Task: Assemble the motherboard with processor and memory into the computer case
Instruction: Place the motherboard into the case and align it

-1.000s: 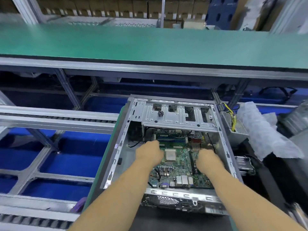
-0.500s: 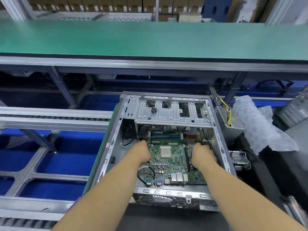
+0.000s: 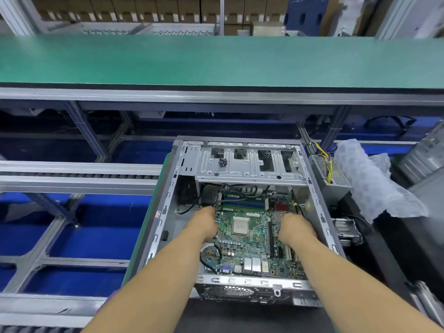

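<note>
The motherboard lies inside the computer case; left hand and right hand grip its side edges; loose cables beside it could get pinched underneath

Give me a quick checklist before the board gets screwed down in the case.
1. Motherboard inside computer case: ok.
2. Processor in its socket: ok.
3. Memory in the slots: ok.
4. Left hand and right hand at opposite board edges: ok; grip cannot tell.
5. Black cable off the board: not ok, it loops over the near left corner.
6. Rear ports seated in the back panel: cannot tell.
</note>
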The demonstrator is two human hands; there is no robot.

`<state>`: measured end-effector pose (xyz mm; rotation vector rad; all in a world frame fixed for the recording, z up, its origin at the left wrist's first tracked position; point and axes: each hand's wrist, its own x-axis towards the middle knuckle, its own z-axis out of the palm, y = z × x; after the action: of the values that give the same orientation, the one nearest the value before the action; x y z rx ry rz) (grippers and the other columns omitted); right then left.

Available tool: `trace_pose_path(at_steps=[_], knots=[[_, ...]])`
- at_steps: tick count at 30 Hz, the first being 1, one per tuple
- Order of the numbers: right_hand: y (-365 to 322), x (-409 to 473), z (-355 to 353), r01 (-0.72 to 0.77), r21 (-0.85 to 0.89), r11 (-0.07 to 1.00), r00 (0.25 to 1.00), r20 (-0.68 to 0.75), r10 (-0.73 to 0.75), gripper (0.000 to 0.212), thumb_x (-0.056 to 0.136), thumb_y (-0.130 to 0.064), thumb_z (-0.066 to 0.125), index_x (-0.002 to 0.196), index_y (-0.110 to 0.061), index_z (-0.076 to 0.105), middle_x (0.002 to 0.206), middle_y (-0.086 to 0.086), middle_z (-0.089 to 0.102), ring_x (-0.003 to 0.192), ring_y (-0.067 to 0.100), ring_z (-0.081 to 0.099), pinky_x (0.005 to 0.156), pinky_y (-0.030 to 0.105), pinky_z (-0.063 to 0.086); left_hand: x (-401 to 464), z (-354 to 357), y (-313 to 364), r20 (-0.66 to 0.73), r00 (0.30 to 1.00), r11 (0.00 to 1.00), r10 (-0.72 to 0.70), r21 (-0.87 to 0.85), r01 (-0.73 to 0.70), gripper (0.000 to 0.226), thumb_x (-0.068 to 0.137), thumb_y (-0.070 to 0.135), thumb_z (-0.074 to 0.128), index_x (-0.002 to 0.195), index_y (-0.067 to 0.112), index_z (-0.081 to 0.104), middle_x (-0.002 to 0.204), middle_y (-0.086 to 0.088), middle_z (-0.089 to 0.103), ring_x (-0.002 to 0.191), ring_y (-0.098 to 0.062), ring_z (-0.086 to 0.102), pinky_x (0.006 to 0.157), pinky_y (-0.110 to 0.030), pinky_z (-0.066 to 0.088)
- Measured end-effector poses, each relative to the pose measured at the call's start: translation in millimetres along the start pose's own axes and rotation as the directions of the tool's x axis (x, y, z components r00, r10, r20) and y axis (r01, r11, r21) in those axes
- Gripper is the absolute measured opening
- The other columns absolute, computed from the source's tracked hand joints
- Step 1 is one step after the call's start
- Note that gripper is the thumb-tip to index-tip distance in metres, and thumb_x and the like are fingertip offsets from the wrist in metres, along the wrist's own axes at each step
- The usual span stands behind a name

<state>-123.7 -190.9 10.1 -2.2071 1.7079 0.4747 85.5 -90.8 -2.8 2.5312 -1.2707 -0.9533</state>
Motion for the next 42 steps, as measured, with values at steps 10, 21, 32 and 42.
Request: trace_pose_path(at_steps=[10,21,32,42], knots=[[1.4,-3.1,-3.9,0.001,-0.006,1.000,0.999,-0.051,-0.002,0.014,0.091,-0.010,0.062,0.078,-0.011,0.056,0.084,0.007,0.067,0.074,0.023,0.067,0.062,0.031,0.059,-1.3,-2.3,3.1,0.126,0.986,0.987,-0.109,-0.102,0.122,0.048,0.098,0.012,0.055,0.137,-0.011,0.040,0.087,-0.011,0.057,0.073,-0.018,0.055,0.061,-0.033,0.045],[-0.5,-0.2,-0.9,-0.005,0.032,0.999,0.997,-0.076,0.008,0.017,0.090,-0.012,0.064,0.077,-0.012,0.053,0.080,0.004,0.062,0.071,0.021,0.063,0.054,0.027,0.050,-8.8,-9.6,1.2,0.191,0.974,0.979,-0.123,-0.138,0.151,0.031,0.091,-0.002,0.048,0.121,-0.008,0.051,0.079,-0.014,0.052,0.058,-0.015,0.034,0.047,-0.025,0.029],[-0.1,1.4,1.2,0.014,0.004,1.000,0.998,0.068,-0.014,0.022,0.091,-0.016,0.062,0.073,-0.013,0.049,0.075,0.001,0.057,0.062,0.014,0.057,0.043,0.023,0.039,-15.7,-11.8,0.1,0.257,0.958,0.991,-0.126,-0.001,0.131,0.038,0.095,-0.005,0.037,0.131,-0.006,0.047,0.113,-0.019,0.060,0.096,-0.024,0.057,0.084,-0.040,0.056],[-1.5,-1.5,1.4,-0.009,-0.005,1.000,0.994,0.111,0.009,0.013,0.092,-0.011,0.053,0.079,-0.010,0.052,0.078,0.003,0.055,0.069,0.020,0.060,0.058,0.029,0.048,-14.0,-9.2,2.3,0.251,0.963,0.989,-0.096,0.131,0.065,0.007,0.092,0.000,0.045,0.093,0.006,0.050,0.072,-0.006,0.044,0.059,-0.017,0.045,0.053,-0.028,0.040]])
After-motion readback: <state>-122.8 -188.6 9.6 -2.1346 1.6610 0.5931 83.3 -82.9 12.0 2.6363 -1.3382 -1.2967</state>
